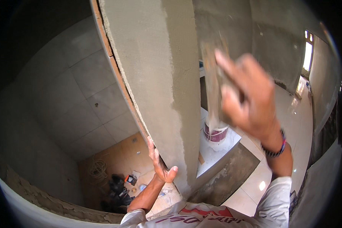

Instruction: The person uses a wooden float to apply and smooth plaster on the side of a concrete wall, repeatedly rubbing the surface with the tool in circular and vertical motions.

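Observation:
A tall plastered wall end [144,57] rises in front of me, with a darker, damp-looking strip [182,57] along its right side. My left hand [162,167] rests against the wall's left edge, low down, its fingers stretched out and holding nothing. To the right of the wall, my right hand [252,100] is raised and smeared by motion. Its fingers are closed round a plastering trowel [212,89], which is seen nearly edge-on with the blade standing upright. The blur hides the handle's details and whether the blade touches the wall.
A white and maroon bucket [215,135] stands on a pale ledge [220,152] beyond the trowel. Down to the left, a coiled cable [98,169] and a dark heap [119,192] lie on the brown floor [127,154]. Glossy tiles [250,182] cover the floor at right.

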{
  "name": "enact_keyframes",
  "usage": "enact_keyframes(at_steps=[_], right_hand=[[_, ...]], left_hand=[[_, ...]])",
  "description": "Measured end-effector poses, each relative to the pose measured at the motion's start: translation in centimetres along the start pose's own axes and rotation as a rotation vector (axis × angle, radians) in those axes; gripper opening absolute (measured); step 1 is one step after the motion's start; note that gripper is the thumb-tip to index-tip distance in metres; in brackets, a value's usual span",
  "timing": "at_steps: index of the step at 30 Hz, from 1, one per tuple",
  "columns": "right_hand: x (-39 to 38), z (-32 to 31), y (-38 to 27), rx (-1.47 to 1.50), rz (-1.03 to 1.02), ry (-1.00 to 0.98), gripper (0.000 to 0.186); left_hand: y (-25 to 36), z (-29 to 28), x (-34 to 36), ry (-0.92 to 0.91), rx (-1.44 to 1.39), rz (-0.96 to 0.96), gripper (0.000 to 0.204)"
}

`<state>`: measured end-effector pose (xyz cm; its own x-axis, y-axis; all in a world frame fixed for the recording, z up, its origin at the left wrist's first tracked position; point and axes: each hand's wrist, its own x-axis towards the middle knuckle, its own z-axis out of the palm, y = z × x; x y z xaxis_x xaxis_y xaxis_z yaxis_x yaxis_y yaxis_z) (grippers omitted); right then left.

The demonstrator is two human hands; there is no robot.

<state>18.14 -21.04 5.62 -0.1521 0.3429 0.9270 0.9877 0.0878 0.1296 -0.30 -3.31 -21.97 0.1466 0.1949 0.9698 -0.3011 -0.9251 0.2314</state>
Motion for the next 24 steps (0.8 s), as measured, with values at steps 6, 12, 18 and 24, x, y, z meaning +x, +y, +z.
enact_keyframes(at_steps=[6,12,18,24], right_hand=[[4.6,2.1,0.6,-0.049,-0.141,0.036,0.058],[-11.2,8.9,-3.8,0.072,0.089,-0.117,0.071],[-24.2,10.3,-7.0,0.264,0.185,-0.381,0.066],[-24.8,4.8,-2.9,1.119,0.827,-0.476,0.056]], left_hand=[[0.4,-0.4,-0.3,-0.022,0.054,-0.004,0.088],[0.5,0.1,-0.1,-0.025,0.044,0.003,0.091],[0.3,-0.2,-0.3,-0.041,0.076,-0.039,0.094],[-0.4,-0.3,-0.6,-0.025,0.112,0.006,0.094]])
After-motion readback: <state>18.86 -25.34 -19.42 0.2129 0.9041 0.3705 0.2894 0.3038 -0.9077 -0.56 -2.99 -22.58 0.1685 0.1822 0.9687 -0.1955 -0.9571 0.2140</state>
